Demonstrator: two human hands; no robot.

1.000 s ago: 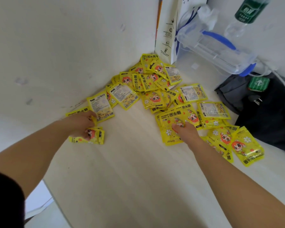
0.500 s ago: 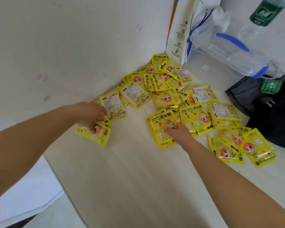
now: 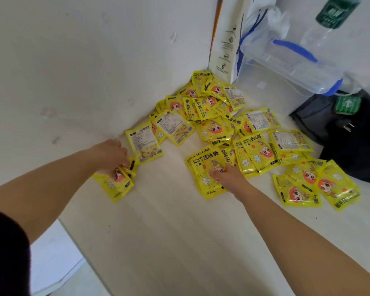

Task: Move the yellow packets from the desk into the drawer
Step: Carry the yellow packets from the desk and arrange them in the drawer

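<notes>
Several yellow packets [image 3: 214,116] with an orange-haired cartoon face lie heaped in the corner of the pale desk [image 3: 179,242]. My left hand [image 3: 110,155] is closed on a small stack of packets [image 3: 118,184] near the desk's left edge, by the wall. My right hand [image 3: 228,178] rests fingers-down on a packet [image 3: 203,167] at the front of the pile, pinching its near edge. More packets [image 3: 316,184] lie loose to the right. No drawer shows in this view.
A white paper bag [image 3: 224,39] stands in the back corner. A clear plastic box with blue handle [image 3: 291,58] and a water bottle [image 3: 329,20] sit behind the pile. Black bag [image 3: 350,135] at right. The desk's left edge drops off at lower left.
My left hand has drawn its stack of packets down and away from the wall. My right hand has pulled the front packet a little toward me.
</notes>
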